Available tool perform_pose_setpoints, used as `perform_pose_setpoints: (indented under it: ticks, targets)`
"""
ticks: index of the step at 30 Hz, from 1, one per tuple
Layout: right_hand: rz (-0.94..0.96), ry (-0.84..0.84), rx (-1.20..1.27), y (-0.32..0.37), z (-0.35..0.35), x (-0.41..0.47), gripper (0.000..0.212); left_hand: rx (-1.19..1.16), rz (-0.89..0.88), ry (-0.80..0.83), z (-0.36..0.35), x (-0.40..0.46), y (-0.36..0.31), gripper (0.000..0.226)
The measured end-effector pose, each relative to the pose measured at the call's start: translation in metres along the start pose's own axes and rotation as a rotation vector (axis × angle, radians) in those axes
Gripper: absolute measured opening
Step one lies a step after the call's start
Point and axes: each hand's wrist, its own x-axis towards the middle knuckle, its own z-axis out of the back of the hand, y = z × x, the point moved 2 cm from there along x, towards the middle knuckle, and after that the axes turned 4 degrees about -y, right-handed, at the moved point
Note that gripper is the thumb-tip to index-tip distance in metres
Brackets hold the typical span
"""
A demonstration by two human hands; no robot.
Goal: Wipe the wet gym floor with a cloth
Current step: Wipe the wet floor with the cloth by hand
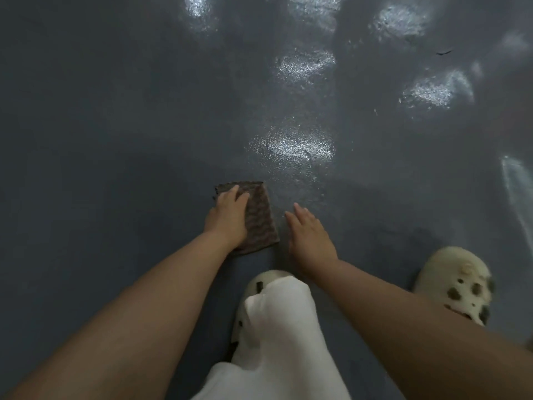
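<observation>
A brown folded cloth (259,215) lies flat on the dark grey gym floor (115,140), just ahead of my feet. My left hand (227,217) presses on the cloth's left half, fingers stretched forward over it. My right hand (308,238) is flat and open just right of the cloth, fingers straight, holding nothing; whether it touches the floor I cannot tell. A shiny wet patch (291,145) glistens on the floor right beyond the cloth.
Several more wet, reflective patches (429,90) spread across the floor further ahead and to the right. My feet wear cream clogs with dark spots, one (458,281) at the right and one (259,287) partly under my white trouser leg.
</observation>
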Motion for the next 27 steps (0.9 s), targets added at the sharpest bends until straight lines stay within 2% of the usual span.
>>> perform_pose_setpoints:
  ticks: [4,7,10,12,17,21,27]
  targets:
    - [0.181,0.038,-0.072,0.019,0.001,0.023,0.054,-0.091,0.113,-0.066,0.008,0.013,0.007,0.049]
    - [0.372,0.118,-0.146,0.038,-0.013,0.043,0.056,-0.181,0.197,-0.110,0.008,0.020,0.014,0.048]
    - [0.457,0.182,-0.215,0.050,-0.038,0.056,0.075,-0.220,0.171,-0.124,0.008,0.025,0.020,0.046]
    - [0.453,0.123,-0.227,0.047,-0.053,0.062,0.080,-0.241,0.142,-0.145,0.008,0.028,0.023,0.047]
    - [0.491,-0.084,-0.220,0.027,-0.058,0.075,0.077,-0.192,0.082,-0.207,0.005,0.036,0.023,0.052]
    - [0.440,-0.190,-0.225,-0.010,-0.035,0.097,0.071,-0.087,0.043,-0.130,0.004,0.034,0.015,0.061]
    - [0.115,-0.308,-0.208,-0.096,-0.002,0.103,0.071,0.090,-0.024,0.055,0.005,0.031,0.003,0.085]
